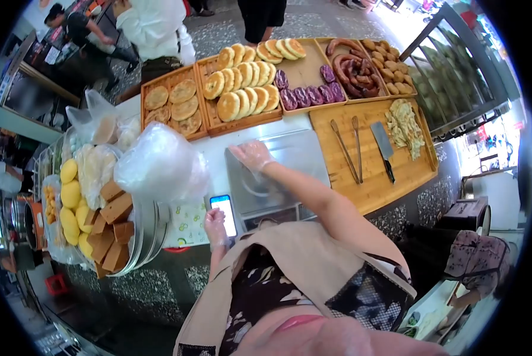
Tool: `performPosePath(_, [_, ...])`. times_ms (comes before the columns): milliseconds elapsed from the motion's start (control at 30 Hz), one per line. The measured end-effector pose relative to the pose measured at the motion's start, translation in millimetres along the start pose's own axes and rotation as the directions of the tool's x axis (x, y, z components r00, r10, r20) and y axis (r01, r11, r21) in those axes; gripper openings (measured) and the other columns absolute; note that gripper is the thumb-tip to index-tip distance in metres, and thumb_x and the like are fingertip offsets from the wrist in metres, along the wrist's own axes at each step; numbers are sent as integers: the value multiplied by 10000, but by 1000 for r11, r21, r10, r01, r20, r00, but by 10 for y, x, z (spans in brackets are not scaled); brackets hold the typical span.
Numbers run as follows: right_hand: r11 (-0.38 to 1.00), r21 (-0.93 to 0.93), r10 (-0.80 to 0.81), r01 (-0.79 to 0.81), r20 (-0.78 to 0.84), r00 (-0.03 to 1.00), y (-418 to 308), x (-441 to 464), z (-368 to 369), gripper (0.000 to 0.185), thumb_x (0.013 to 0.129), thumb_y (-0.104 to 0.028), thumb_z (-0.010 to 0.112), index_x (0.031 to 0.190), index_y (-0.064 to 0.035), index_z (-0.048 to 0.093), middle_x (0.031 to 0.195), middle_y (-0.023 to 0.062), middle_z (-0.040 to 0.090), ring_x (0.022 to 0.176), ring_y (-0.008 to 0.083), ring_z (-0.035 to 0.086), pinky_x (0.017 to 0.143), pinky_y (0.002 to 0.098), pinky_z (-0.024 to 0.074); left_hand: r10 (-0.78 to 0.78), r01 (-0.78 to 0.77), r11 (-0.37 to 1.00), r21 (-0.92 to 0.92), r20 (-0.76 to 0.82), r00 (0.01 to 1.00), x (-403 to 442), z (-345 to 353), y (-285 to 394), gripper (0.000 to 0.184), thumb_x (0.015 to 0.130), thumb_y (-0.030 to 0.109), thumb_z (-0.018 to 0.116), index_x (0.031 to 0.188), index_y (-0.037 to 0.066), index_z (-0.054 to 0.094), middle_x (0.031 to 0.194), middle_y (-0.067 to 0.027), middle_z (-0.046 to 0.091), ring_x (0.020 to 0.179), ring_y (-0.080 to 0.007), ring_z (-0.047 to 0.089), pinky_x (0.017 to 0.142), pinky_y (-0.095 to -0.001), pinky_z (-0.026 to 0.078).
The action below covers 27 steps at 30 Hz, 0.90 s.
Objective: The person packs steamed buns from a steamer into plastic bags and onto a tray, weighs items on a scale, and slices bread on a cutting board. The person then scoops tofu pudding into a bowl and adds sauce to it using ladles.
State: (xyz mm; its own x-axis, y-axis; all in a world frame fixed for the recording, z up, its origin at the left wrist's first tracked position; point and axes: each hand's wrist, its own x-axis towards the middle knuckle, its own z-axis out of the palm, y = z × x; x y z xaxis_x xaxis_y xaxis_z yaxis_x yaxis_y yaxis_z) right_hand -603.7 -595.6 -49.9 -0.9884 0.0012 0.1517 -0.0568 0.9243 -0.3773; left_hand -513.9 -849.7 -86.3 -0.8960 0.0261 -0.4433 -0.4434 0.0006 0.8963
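Note:
My left hand (215, 224), in a clear plastic glove, has its fingers curled at the left edge of a smartphone (223, 215) with a lit screen. Part of the phone's lower left is covered by the hand. My right hand (252, 155), also in a clear glove, lies with outstretched fingers on the upper left of a flat metal scale (290, 157). Nothing shows in its grasp. Left of the scale is a puffed clear plastic bag (159, 163). A green-patterned cloth (187, 222) lies under the phone's side of the table.
Along the far edge stand trays of flatbreads (183, 90), thick round breads (229, 105), purple pieces (301, 97), sausages (361, 77) and brown balls (390, 68). Tongs (358, 148) and a cleaver (382, 142) lie on a wooden board (331, 172). Brown blocks (114, 210) fill a left container. People stand beyond.

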Motion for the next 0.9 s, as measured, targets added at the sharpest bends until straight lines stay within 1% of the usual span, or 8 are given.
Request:
performPosePath(67, [967,123,223,-222,3,975,89,-92,-39,501,933,-428,372,706,-70,638,735,170,637,703,363,613,662,463,487,42,-42,999,17,23,999,47,-6,-47,118,882,98,567,960,10,559,830,-43,591,737,-101,533,663,-230,446])
performPosePath(100, [982,35,183,-186,75,980,153,-141,-71,360,930,-353,402,858,-97,645,810,172,641,746,363,611,668,467,476,46,-46,999,19,36,998,74,-13,-62,121,881,110,574,951,12,562,812,-38,591,721,-99,533,651,-230,447])
performPosePath(233, [895,190,402,-404,50,914,354,-340,-215,412,912,-391,410,864,-60,651,878,203,638,806,400,599,735,485,457,87,-89,995,54,45,995,183,92,-40,160,878,168,597,904,13,567,768,-27,589,681,-91,530,625,-233,447])
performPosePath(367, [842,292,480,-454,-20,877,557,-578,-278,422,905,-396,421,899,-38,643,894,219,629,848,417,583,763,484,446,113,-123,987,107,97,989,228,167,38,145,869,159,596,897,19,570,768,-19,581,671,-86,503,614,-234,426])
performPosePath(533, [628,457,725,-629,-51,687,643,-912,-299,436,907,-388,432,864,-5,636,873,249,615,862,412,583,751,462,440,108,-119,990,71,140,984,149,219,150,103,861,120,591,887,24,567,758,-7,558,693,-83,500,635,-225,421])
performPosePath(767, [589,446,783,-674,-110,612,544,-1484,-418,457,895,-430,470,738,-22,604,725,226,590,709,385,585,648,462,443,215,-214,976,-47,398,892,86,548,231,86,883,71,580,933,4,560,792,-14,570,707,-85,523,650,-219,442])
performPosePath(867, [639,463,726,-614,-99,681,785,-1925,-157,496,893,-460,468,681,-31,602,690,211,591,648,360,581,598,446,437,236,-251,968,-19,420,876,-166,879,240,75,890,69,572,933,10,554,786,-14,563,692,-83,519,653,-218,447])
performPosePath(900, [662,418,686,-622,-4,727,785,-2079,-384,466,912,-430,441,767,-22,612,768,223,602,719,367,581,668,450,446,269,-274,960,-55,443,855,-274,1048,172,71,891,68,570,933,14,554,784,-14,561,689,-82,515,653,-218,447])
